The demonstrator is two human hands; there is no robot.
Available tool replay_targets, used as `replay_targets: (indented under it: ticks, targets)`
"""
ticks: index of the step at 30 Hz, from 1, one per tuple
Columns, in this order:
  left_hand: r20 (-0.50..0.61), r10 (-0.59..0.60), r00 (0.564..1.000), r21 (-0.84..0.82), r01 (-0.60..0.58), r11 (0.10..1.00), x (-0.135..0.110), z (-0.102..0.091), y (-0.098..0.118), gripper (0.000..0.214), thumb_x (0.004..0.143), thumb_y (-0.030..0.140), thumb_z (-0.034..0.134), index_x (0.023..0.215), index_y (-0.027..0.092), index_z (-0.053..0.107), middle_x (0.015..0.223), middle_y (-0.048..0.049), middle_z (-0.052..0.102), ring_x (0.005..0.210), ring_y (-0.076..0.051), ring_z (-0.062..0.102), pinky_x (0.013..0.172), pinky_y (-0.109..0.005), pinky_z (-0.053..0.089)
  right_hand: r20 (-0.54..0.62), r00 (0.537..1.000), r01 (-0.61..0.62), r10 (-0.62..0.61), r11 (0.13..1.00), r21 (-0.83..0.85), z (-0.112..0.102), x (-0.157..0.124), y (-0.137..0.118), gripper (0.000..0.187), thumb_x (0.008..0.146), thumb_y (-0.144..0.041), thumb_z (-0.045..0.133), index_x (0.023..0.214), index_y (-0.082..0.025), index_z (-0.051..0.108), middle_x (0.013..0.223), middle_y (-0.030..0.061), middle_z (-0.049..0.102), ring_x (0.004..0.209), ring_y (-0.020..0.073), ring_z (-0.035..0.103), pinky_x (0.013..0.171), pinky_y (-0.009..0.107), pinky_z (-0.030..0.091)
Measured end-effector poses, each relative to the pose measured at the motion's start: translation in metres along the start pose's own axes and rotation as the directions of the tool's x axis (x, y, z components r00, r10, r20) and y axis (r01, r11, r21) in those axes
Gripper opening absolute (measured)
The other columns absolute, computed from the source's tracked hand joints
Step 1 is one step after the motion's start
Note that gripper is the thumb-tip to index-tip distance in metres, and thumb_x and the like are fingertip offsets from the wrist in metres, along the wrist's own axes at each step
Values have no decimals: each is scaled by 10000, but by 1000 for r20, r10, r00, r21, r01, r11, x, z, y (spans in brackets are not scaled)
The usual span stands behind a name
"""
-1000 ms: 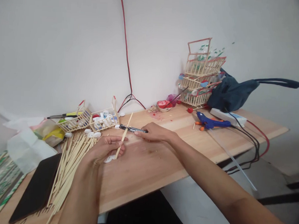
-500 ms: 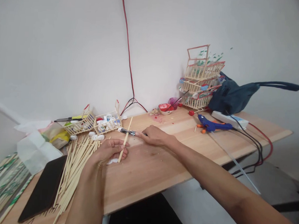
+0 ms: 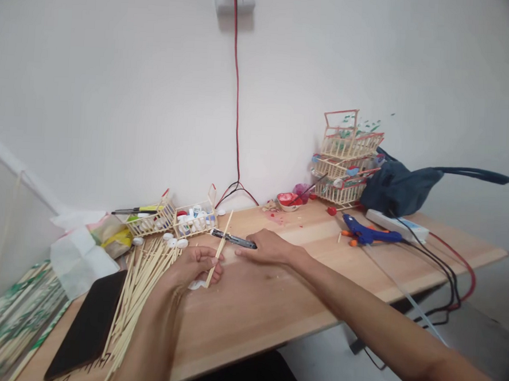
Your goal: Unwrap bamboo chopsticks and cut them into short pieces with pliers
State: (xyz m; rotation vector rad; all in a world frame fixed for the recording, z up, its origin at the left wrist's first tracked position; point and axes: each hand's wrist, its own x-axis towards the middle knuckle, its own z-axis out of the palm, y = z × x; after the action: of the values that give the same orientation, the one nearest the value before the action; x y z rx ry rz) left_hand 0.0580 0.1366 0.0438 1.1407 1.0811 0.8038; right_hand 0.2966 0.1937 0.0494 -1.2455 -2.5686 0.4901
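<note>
In my left hand (image 3: 200, 265), thumb and fingers are closed on a pale wooden stick (image 3: 220, 249), which slants up from the table. My right hand (image 3: 270, 247) grips the dark handle of a utility knife (image 3: 236, 239). The knife's front end crosses the upper part of the stick, apparently touching it. Part of a white piece (image 3: 197, 284) shows beneath my left hand, its shape partly hidden. Many loose wooden sticks (image 3: 143, 287) lie beside my left forearm.
Two small stick baskets (image 3: 196, 224) hold small items near the wall. A black phone (image 3: 86, 324) lies left. At back right stand stacked stick baskets (image 3: 346, 167), a red paint bowl (image 3: 289, 202), a blue glue gun (image 3: 370, 232), a power strip (image 3: 401, 223) and a dark bag (image 3: 403, 188).
The view has tilted up and shifted left, so the scene sits lower and further right. More of the knife handle shows now, with my right hand drawn back from the stick.
</note>
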Motion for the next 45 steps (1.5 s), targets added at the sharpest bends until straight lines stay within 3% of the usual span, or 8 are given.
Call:
replay_targets:
  ticks: [6,21,35,41,45]
  targets:
    - [-26,42,999,-50,-44,998,-11,-3,-14,434,597,401,855,850,99,674,645,-70,674,538,-151,617,536,-267,485,70,997,-23,26,999,-42,6,2,-14,608,852,-661,448,812,-116,715,757,138,703,600,179,567,531,254,311]
    - [-39,14,999,-105,-18,994,-13,-4,-28,376,587,321,849,822,88,670,632,-83,678,544,-159,636,580,-299,530,23,995,97,-97,995,-7,18,6,-11,640,895,-628,397,592,-106,607,532,25,513,505,99,413,500,242,241]
    - [-7,9,1000,-103,-10,995,-12,-6,-29,389,566,316,855,825,89,673,633,-79,678,534,-159,636,580,-303,530,-55,996,64,-66,997,-52,30,4,-8,552,904,-548,455,620,-109,633,558,35,556,526,111,450,531,243,265]
    - [-26,-8,1000,-89,5,996,-13,-4,-28,373,584,311,842,826,92,662,641,-71,677,545,-150,636,591,-294,535,-2,998,63,-63,998,-10,23,4,-3,618,893,-650,391,620,-131,585,567,19,533,547,117,461,523,238,244]
    - [-11,-1,1000,-101,0,995,-17,-5,-22,347,611,301,835,821,87,662,665,-85,682,567,-152,640,599,-294,543,-114,993,11,-18,998,-66,12,4,-1,575,889,-653,406,706,-145,603,668,48,614,613,137,502,569,241,258]
